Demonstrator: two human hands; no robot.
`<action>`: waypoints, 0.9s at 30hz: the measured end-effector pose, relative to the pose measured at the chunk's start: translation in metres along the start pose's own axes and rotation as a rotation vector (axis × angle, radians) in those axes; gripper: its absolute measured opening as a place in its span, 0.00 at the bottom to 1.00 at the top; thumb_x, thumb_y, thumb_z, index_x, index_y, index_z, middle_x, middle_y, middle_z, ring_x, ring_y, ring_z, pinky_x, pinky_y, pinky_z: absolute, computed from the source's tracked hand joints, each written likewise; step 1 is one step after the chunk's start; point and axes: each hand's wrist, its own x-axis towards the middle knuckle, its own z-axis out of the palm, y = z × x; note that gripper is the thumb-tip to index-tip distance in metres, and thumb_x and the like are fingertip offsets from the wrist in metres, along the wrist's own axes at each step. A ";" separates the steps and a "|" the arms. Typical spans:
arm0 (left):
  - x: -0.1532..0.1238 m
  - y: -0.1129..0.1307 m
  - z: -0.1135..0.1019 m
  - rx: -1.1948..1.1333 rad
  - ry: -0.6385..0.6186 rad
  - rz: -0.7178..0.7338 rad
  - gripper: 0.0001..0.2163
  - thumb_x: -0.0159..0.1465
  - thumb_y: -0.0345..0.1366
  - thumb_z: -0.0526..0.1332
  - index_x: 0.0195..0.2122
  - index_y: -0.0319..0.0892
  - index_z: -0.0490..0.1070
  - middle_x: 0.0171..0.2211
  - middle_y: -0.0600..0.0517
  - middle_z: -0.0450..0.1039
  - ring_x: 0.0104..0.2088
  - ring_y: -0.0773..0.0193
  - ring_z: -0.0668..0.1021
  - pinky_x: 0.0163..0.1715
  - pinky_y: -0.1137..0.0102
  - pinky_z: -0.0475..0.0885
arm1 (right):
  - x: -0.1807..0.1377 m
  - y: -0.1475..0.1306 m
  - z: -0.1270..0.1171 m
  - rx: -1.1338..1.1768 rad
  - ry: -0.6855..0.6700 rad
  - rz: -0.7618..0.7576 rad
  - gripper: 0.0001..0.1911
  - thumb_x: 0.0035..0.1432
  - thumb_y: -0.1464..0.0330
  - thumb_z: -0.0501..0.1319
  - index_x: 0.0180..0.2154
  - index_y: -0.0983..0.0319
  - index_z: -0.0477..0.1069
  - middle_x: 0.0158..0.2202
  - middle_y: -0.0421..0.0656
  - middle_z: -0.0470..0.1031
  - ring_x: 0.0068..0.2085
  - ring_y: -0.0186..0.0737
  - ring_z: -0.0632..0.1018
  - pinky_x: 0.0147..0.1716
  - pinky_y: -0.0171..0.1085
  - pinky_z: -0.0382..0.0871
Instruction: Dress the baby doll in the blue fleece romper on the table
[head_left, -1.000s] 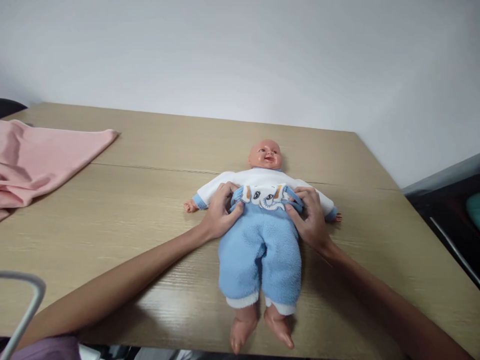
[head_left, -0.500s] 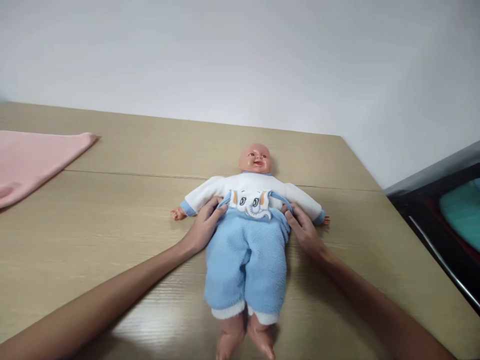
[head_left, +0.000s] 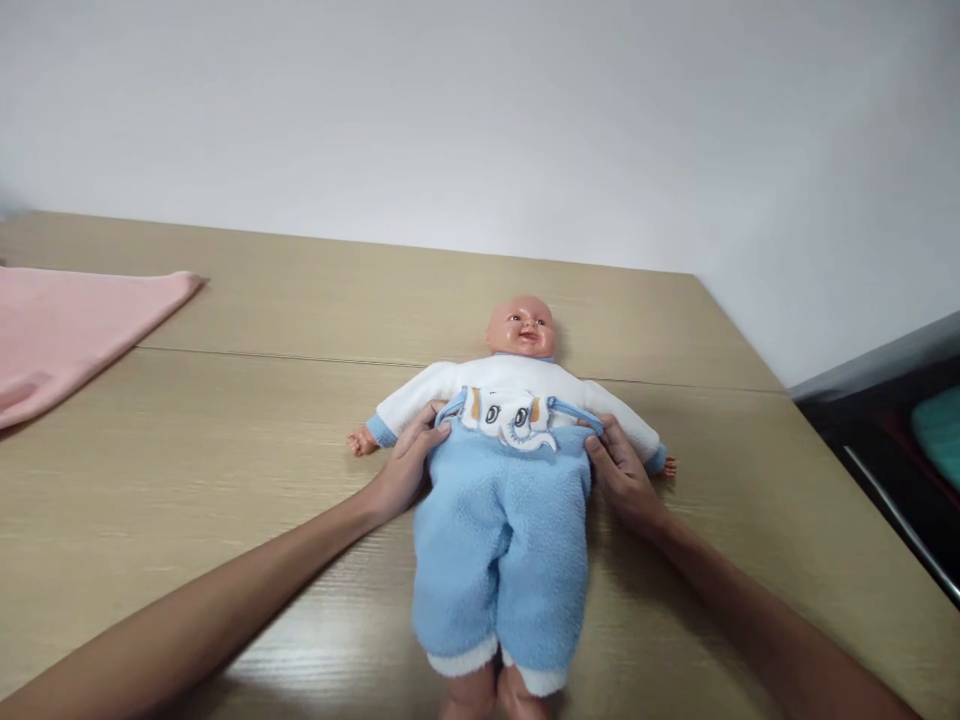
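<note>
A baby doll (head_left: 523, 328) lies on its back, head toward the wall, in a white long-sleeved top (head_left: 420, 392) with blue cuffs. Over the top it wears blue fleece overalls (head_left: 499, 520) with an elephant face on the bib and white leg hems. My left hand (head_left: 412, 455) pinches the overalls' waist edge, beside the blue strap on the left. On the other side my right hand (head_left: 621, 470) grips the waist edge by the right strap, thumb on top. The fingers under the cloth are partly hidden. The doll's feet are cut off by the lower frame edge.
The doll lies on a wooden table (head_left: 262, 430) with a seam across it. A pink cloth (head_left: 67, 325) is spread at the left. Behind stands a pale wall (head_left: 465, 120). Past the table's right edge is a black object with a teal item (head_left: 937, 435).
The right side of the overalls' waist is pulled outward, and both straps look more spread. My right hand has shifted slightly right. The view has moved a little, cutting off the doll's feet.
</note>
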 end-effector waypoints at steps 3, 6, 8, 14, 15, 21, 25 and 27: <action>-0.001 0.007 0.010 -0.120 -0.019 -0.072 0.18 0.65 0.50 0.73 0.46 0.45 0.72 0.42 0.51 0.78 0.43 0.55 0.78 0.47 0.64 0.72 | 0.004 0.005 0.006 0.125 0.073 0.055 0.17 0.75 0.47 0.63 0.49 0.51 0.69 0.46 0.39 0.79 0.45 0.44 0.79 0.52 0.42 0.76; -0.001 0.007 0.016 -0.207 -0.036 -0.113 0.21 0.64 0.50 0.76 0.48 0.46 0.71 0.41 0.51 0.78 0.41 0.56 0.78 0.46 0.65 0.71 | 0.007 0.008 0.010 0.173 0.094 0.099 0.18 0.74 0.46 0.64 0.51 0.50 0.69 0.46 0.38 0.81 0.45 0.45 0.80 0.50 0.42 0.76; 0.000 0.007 0.013 -0.168 -0.048 -0.105 0.21 0.64 0.51 0.75 0.47 0.45 0.72 0.40 0.52 0.76 0.41 0.57 0.77 0.45 0.66 0.70 | 0.009 0.007 0.009 0.138 0.080 0.111 0.19 0.72 0.45 0.65 0.51 0.50 0.71 0.44 0.38 0.81 0.44 0.45 0.80 0.47 0.41 0.76; 0.002 0.012 -0.008 0.491 -0.185 0.136 0.17 0.74 0.53 0.62 0.43 0.43 0.73 0.40 0.51 0.73 0.43 0.55 0.73 0.47 0.63 0.67 | 0.000 -0.009 0.004 -0.226 0.075 -0.002 0.18 0.73 0.48 0.64 0.44 0.55 0.75 0.37 0.40 0.75 0.40 0.46 0.74 0.44 0.42 0.69; 0.001 0.013 -0.009 0.565 -0.191 0.164 0.17 0.74 0.53 0.60 0.43 0.43 0.72 0.40 0.51 0.73 0.43 0.54 0.74 0.47 0.62 0.67 | -0.004 -0.012 0.005 -0.261 0.094 -0.015 0.18 0.74 0.49 0.64 0.42 0.56 0.75 0.37 0.40 0.74 0.40 0.46 0.73 0.44 0.42 0.68; -0.010 0.013 0.000 0.710 -0.056 0.158 0.19 0.69 0.54 0.59 0.48 0.43 0.74 0.50 0.43 0.80 0.56 0.41 0.77 0.61 0.52 0.68 | -0.026 -0.012 0.025 0.053 0.224 0.203 0.16 0.69 0.49 0.69 0.41 0.54 0.75 0.38 0.39 0.78 0.42 0.48 0.76 0.45 0.42 0.73; -0.017 0.014 0.009 0.462 -0.019 0.030 0.18 0.67 0.54 0.63 0.46 0.44 0.77 0.48 0.46 0.81 0.56 0.41 0.77 0.61 0.54 0.70 | -0.029 -0.011 0.038 0.409 0.273 0.352 0.19 0.61 0.48 0.74 0.45 0.53 0.80 0.44 0.42 0.87 0.52 0.55 0.84 0.53 0.48 0.80; -0.017 0.015 0.013 0.241 0.002 -0.033 0.18 0.65 0.54 0.67 0.45 0.45 0.76 0.45 0.48 0.80 0.54 0.45 0.77 0.58 0.58 0.72 | -0.027 -0.015 0.041 0.517 0.261 0.387 0.23 0.59 0.47 0.76 0.48 0.52 0.82 0.50 0.43 0.89 0.57 0.57 0.85 0.59 0.51 0.81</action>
